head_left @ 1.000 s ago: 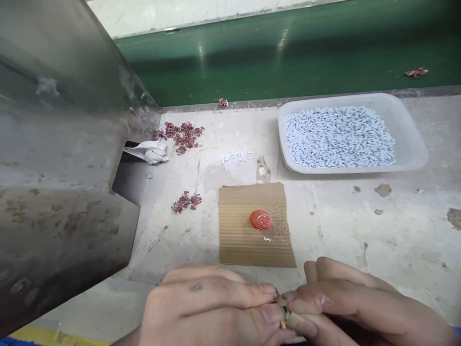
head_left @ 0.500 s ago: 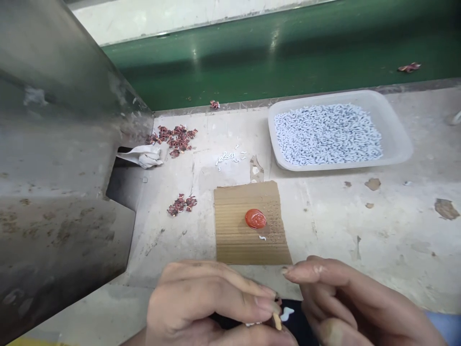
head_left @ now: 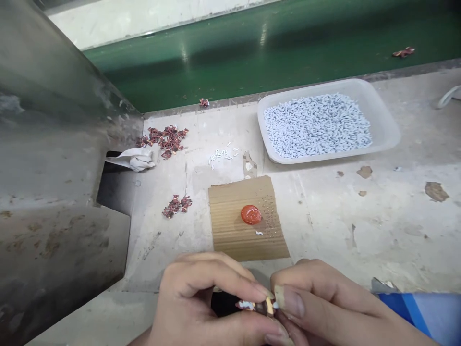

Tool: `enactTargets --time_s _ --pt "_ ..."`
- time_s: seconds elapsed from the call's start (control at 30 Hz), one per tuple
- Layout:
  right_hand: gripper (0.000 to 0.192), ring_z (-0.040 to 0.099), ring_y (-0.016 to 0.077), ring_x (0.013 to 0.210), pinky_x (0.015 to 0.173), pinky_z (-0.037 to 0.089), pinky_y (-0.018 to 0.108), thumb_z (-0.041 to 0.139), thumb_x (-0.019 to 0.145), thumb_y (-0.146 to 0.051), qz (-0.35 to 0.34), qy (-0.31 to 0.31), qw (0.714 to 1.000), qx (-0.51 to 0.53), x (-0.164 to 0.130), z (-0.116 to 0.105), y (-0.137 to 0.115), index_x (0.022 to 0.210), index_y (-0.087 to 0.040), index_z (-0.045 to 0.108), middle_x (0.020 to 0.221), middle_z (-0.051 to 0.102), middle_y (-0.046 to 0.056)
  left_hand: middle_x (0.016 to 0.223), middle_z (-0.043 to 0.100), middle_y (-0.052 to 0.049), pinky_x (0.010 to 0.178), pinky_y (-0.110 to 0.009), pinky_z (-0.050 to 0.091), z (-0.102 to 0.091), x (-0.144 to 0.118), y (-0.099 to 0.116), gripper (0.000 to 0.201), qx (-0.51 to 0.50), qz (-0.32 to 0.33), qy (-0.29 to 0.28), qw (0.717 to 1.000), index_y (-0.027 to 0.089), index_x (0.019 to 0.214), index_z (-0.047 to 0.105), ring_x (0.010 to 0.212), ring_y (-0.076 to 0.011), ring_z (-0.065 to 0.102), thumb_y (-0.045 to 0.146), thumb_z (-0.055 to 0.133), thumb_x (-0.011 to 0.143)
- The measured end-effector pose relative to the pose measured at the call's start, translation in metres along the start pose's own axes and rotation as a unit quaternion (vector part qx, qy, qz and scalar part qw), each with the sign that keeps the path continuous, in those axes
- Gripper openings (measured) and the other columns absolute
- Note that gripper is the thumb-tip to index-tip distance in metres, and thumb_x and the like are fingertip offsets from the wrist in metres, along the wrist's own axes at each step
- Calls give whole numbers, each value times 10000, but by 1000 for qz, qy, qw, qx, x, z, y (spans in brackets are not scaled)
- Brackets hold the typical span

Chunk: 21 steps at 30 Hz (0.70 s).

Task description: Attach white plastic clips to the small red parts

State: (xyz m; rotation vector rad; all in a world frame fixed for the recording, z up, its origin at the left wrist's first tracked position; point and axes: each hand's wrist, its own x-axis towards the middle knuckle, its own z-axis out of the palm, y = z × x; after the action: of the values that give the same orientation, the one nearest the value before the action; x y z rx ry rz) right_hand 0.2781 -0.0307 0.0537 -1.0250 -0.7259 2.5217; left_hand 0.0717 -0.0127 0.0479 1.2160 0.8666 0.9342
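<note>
My left hand [head_left: 212,298] is closed at the bottom of the view, pinching a small dark brown figure [head_left: 260,307] between thumb and forefinger. The figure has a yellow band and pale blue bits at both ends. My right hand [head_left: 320,302] meets it from the right, thumb and finger pressed together over a small pale blue wavy piece [head_left: 275,304], mostly hidden under the thumb. Beyond the hands lies a cardboard square [head_left: 226,230], bearing a glossy orange-red oval blob [head_left: 251,215] and one loose white wavy piece [head_left: 259,233].
A translucent tub [head_left: 387,132] of pale blue wavy pieces [head_left: 317,127] stands at the back right. Dark red-brown figures lie in a larger pile [head_left: 169,139] and a smaller pile [head_left: 176,206]. Loose white pieces [head_left: 219,156] lie between. A metal panel [head_left: 65,192] borders the left; a green strip [head_left: 216,62] runs behind.
My right hand has moved left, from apart to pressed against the figure's right end, covering most of the pale blue piece there. The view has shifted slightly.
</note>
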Motion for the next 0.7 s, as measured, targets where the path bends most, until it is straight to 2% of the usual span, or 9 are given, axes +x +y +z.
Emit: enactTargets --time_s 0.17,0.3,0.5,0.7 --pt "718 233 70 508 485 128 256 646 820 -873 26 49 998 0 2 1 3 734 -161 631 503 278 -89 732 827 4 623 -158 626 4 1 -5 349 -50 -70 32 996 274 819 875 638 -136 785 28 991 602" --pt "697 260 56 496 468 161 235 669 835 -841 0 67 998 -9 4 2 4 714 -155 645 519 328 -81 694 811 7 622 -168 629 4 0 -9 335 -47 -70 31 996 256 807 868 628 -144 790 13 984 608" --pt "677 292 38 491 443 203 217 672 866 -805 -35 62 997 -16 6 1 2 715 -146 646 639 490 -40 691 817 5 615 -164 626 6 1 -7 301 -40 -55 25 997 237 810 852 623 -145 792 27 978 635" --pt "728 238 53 448 424 145 231 557 891 -865 -15 53 997 -61 7 -3 6 767 -154 652 493 298 -94 638 791 -18 575 -182 605 3 6 -3 227 2 -94 20 995 188 689 810 577 -146 752 112 1011 617"
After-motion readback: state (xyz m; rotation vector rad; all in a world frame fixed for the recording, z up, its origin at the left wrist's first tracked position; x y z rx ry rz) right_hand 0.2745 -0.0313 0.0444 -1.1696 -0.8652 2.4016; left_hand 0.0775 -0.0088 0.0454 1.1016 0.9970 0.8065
